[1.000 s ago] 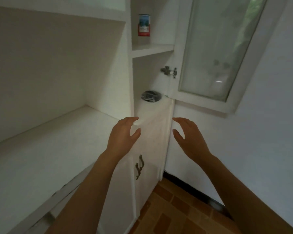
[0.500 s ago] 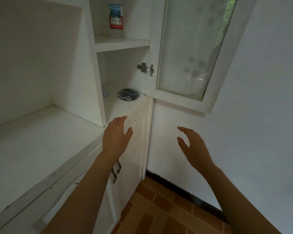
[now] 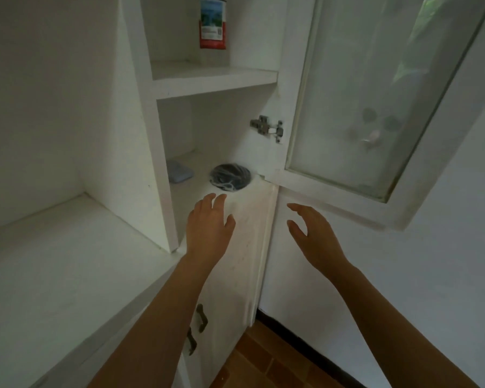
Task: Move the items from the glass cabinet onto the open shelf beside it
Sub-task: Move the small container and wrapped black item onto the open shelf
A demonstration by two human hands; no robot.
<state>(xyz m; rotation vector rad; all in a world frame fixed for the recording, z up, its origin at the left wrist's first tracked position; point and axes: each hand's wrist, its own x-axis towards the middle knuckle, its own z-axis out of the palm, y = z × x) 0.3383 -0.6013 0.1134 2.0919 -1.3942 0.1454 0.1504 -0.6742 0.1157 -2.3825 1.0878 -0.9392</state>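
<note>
Two bare hands are held empty, fingers spread. The left hand (image 3: 209,228) is raised at the front edge of the glass cabinet (image 3: 163,152) floor, fingertips toward 12 o'clock; the right hand (image 3: 314,236) is held at its 3 o'clock, below the swung-out glass door (image 3: 375,102). A dark coiled bundle (image 3: 230,177) is seen lying flat just beyond the left fingertips, untouched. A blue flat item (image 3: 179,170) lies at the bundle's 9 o'clock. A red-and-white packet (image 3: 212,23) stands upright, long axis vertical, on the upper shelf. The open shelf (image 3: 53,270) is at 8 o'clock.
</note>
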